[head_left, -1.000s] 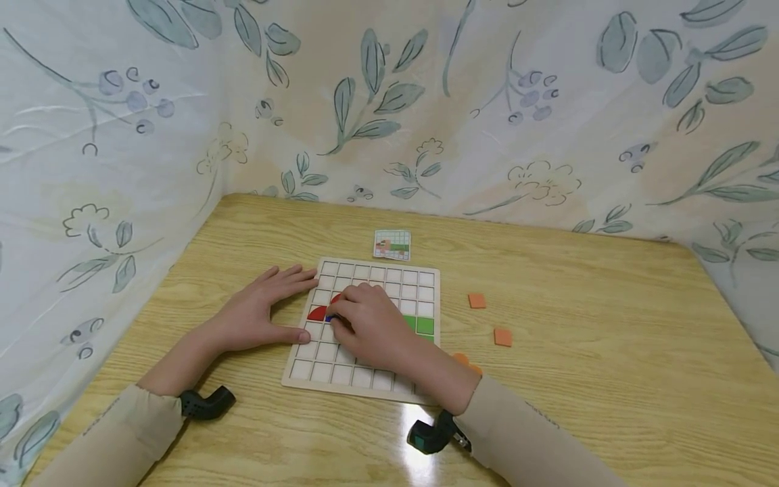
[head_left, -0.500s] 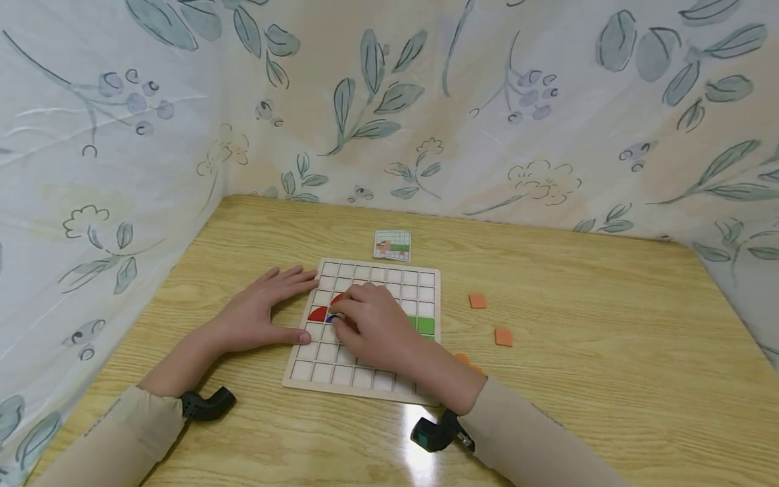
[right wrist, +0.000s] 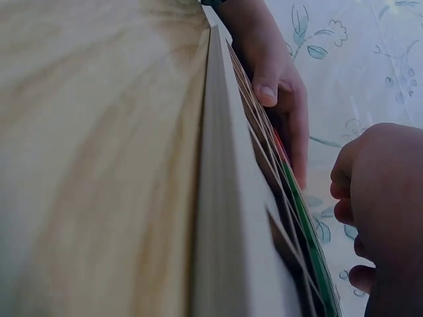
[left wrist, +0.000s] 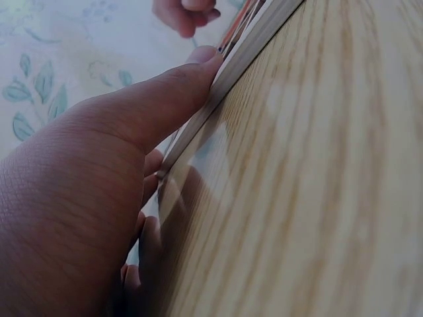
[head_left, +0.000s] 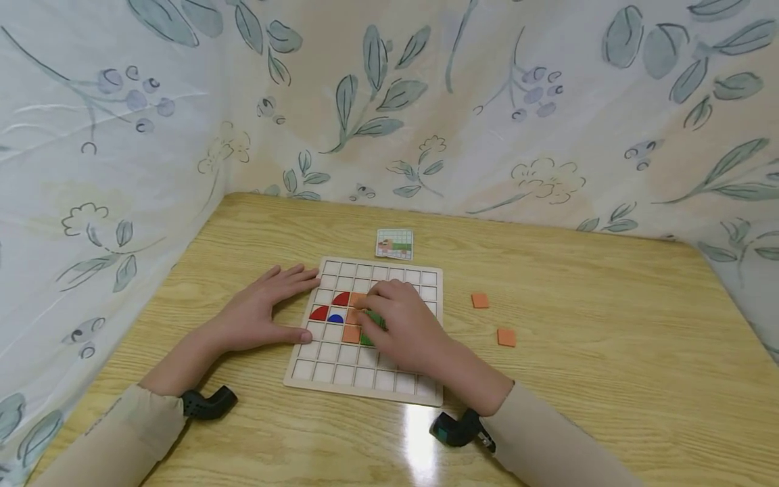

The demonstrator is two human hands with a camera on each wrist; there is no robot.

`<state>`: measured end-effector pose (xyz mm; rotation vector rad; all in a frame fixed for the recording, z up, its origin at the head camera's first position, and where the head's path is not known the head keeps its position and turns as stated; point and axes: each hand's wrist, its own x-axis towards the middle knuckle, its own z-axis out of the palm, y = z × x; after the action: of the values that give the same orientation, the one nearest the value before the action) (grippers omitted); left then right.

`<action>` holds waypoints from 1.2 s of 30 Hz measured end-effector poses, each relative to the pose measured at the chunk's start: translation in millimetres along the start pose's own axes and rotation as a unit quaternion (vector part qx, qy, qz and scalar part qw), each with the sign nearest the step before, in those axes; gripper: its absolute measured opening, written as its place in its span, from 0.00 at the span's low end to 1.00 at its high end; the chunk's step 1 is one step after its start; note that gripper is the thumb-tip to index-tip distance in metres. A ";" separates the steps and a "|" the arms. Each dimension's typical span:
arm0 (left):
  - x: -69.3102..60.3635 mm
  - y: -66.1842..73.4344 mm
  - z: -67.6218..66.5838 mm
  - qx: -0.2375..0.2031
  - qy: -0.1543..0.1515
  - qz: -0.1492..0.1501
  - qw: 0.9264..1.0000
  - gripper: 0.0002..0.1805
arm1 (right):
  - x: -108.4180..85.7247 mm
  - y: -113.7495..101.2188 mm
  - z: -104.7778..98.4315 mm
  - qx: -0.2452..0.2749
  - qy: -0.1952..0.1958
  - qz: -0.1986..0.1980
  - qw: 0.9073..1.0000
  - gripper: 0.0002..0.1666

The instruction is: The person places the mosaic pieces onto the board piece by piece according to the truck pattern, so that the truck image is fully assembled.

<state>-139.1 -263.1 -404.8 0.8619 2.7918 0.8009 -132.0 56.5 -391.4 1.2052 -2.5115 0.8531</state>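
A square wooden grid board [head_left: 365,393] lies on the table with flat coloured tiles set in its cells. Along its left edge rests my left hand [head_left: 252,314], fingers spread, with the thumb on the rim, as the left wrist view also shows. My right hand [head_left: 404,328] is over the middle of the board, its fingers bent, with nothing visible between them. Left of its fingertips lie a blue half-circle tile [head_left: 335,318], two red quarter-circle tiles [head_left: 319,313] and several orange square tiles [head_left: 351,334]. Green tiles [head_left: 368,339] are partly hidden under the right hand.
Two loose orange squares [head_left: 506,337] lie on the table right of the board. Behind the board is a small printed card [head_left: 394,244] with a coloured grid picture. A leaf-patterned cloth [head_left: 389,101] hangs behind and to the left of the table.
My right hand has moved right, away from the blue half-circle, uncovering it and the orange tiles. Its forearm now hides the orange pieces beside the board's lower right. My left hand has stayed put.
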 end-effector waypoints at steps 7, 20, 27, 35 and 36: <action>0.0 -0.2 -0.7 -0.001 0.000 0.000 1.000 0.55 | -13.6 12.0 -13.2 -0.014 0.011 0.008 1.000 0.10; 1.7 1.3 -1.4 0.004 -0.001 -0.003 1.000 0.56 | -45.0 37.0 -38.8 -0.039 0.022 0.051 0.998 0.10; 1.6 1.1 -0.4 0.005 -0.006 -0.006 1.000 0.56 | -62.0 50.9 -48.9 -0.055 0.047 0.045 0.996 0.09; 0.3 -0.6 0.3 0.007 -0.002 -0.003 1.000 0.56 | -79.9 63.1 -64.8 -0.068 0.066 0.062 0.994 0.09; 0.3 -0.8 0.6 0.007 -0.002 -0.004 1.000 0.56 | -82.5 64.8 -66.7 -0.072 0.069 0.063 0.993 0.09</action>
<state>-139.6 -263.3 -405.7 0.8548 2.7987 0.7770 -132.4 180.5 -399.8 0.9199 -2.5088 0.7398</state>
